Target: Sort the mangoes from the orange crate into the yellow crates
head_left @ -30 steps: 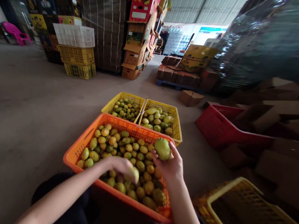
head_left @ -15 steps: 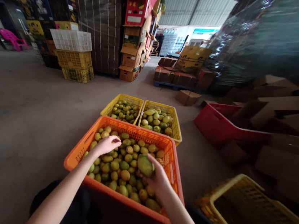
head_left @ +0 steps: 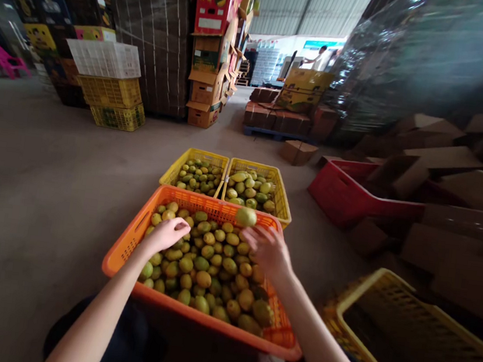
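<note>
One green fruit (head_left: 246, 217) just beyond the spread fingers of the right hand (head_left: 267, 251), left hand (head_left: 168, 235) bunched narrow, any hold indeterminable, numerous smaller fruits (head_left: 202, 263) in one orange crate (head_left: 130, 239) beneath both, two fruit-filled yellow crates (head_left: 282, 198) beyond.

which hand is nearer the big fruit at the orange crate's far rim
Right. The right hand is just short of the big fruit, slightly to its right; the left hand is farther off, to its left, over the orange crate.
</note>
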Motion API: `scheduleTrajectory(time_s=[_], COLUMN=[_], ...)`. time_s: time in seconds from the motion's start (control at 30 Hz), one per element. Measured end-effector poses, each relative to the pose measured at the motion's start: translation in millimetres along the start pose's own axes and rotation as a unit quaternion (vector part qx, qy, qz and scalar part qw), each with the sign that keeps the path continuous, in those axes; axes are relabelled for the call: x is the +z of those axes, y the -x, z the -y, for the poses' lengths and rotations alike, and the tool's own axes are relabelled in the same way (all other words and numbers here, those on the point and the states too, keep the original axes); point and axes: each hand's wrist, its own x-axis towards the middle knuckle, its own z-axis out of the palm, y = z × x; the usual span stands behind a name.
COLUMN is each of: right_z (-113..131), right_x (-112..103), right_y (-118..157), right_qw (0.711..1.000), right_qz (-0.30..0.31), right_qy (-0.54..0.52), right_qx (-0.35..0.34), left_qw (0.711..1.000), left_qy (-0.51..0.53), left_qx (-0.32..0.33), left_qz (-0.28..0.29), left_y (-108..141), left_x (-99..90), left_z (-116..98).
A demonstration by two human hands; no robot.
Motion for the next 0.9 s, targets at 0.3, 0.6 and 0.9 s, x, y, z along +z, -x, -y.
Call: scheduleTrajectory(time_s=[0.3,0.6,0.9], right_z=[17.6,17.3,20.3], right_x=[-20.0,-13.0,5.1], right_y=[-6.1,4.9,16.3], right_qw=[0.974,0.971,0.968], right_qz=[-0.170,-0.178,-0.159], right_qy=[-0.104,-0.104,-0.111], right_qx=[0.108,0.123,0.161], left_qw=[0.999,0.971,0.924], left_qy=[-0.040,-0.225,-0.280], left_qx=[-0.026,-0.052,-0.204], left_qz=[0.010,0.061,0.161], left_y=[-1.6,-0.9,-2.7], left_x=[0.2,11.7,110.7], left_z=[0.6,-3.1,48.8])
